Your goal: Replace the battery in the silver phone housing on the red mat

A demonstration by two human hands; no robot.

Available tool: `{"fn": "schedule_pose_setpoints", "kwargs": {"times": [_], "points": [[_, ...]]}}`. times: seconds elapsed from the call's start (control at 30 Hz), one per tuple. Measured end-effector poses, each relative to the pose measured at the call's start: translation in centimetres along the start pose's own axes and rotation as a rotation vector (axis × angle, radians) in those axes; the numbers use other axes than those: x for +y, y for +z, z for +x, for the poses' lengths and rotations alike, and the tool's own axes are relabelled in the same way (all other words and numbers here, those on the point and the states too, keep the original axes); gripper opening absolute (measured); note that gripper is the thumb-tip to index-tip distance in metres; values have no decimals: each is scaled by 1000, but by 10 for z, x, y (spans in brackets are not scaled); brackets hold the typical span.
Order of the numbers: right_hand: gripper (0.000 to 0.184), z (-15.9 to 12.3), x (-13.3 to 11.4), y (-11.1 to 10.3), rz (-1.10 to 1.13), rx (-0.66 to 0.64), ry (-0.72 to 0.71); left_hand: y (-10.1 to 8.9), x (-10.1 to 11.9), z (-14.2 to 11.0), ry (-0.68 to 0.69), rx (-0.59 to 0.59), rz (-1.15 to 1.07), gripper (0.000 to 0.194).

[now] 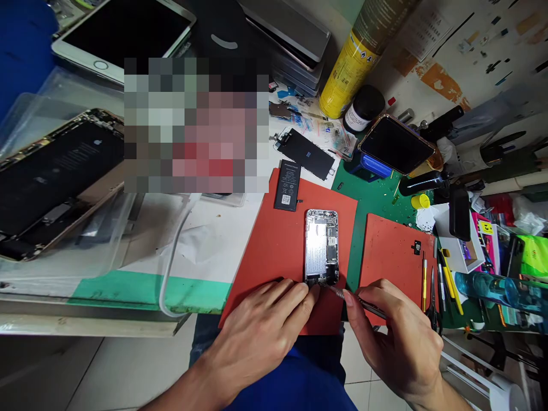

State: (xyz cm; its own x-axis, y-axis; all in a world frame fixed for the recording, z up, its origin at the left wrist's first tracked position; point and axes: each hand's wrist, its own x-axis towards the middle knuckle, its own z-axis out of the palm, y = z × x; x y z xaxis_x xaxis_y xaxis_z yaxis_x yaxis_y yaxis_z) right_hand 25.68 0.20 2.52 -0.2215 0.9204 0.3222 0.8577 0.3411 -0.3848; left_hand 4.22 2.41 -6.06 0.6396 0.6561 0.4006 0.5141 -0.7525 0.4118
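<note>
I've got my left hand (257,342) on the near end of an opened silver phone housing (321,245), which sits on a red-orange silicone mat (282,240). Can't tell if those fingers grip it. My right hand (398,337) pinches a slim steel pry tool (363,303), tip at the housing.

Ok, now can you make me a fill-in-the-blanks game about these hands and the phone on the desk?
The mat under the opened phone is ____ in colour.
The thin metal tool is pinched in the ____ hand, while the other hand touches the phone.
A loose black ____ with a white code label lies on the mat above the phone.
The tall can behind the mats is mostly ____.

Answers: orange-red; right; battery; yellow.
</note>
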Motion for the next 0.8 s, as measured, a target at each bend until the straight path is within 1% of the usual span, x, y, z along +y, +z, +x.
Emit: {"fn": "schedule_pose_setpoints", "kwargs": {"times": [0.2,0.4,0.5,0.57,0.63,0.67,0.7,0.8], "points": [[22,7,-6,-4,65,-63,-117,1,-1,-3,0,-7,11,29],[23,10,-5,-3,57,-90,-175,0,-1,1,4,33,12,33],[21,10,-4,-2,44,-87,-181,-1,-1,5,3,43,8,34],[18,8,-4,-5,40,-97,-175,-1,-1,6,-1,31,8,33],[16,2,-2,-12,53,-92,-106,-2,-2,5,-6,9,11,33],[15,-3,1,-16,54,-49,-41,-2,-2,5,-6,-2,12,33],[16,-9,5,-19,36,41,31,-2,-3,5,-4,-10,14,33],[27,-33,20,-22,-68,426,230,-2,-3,6,5,-37,36,38]]}}
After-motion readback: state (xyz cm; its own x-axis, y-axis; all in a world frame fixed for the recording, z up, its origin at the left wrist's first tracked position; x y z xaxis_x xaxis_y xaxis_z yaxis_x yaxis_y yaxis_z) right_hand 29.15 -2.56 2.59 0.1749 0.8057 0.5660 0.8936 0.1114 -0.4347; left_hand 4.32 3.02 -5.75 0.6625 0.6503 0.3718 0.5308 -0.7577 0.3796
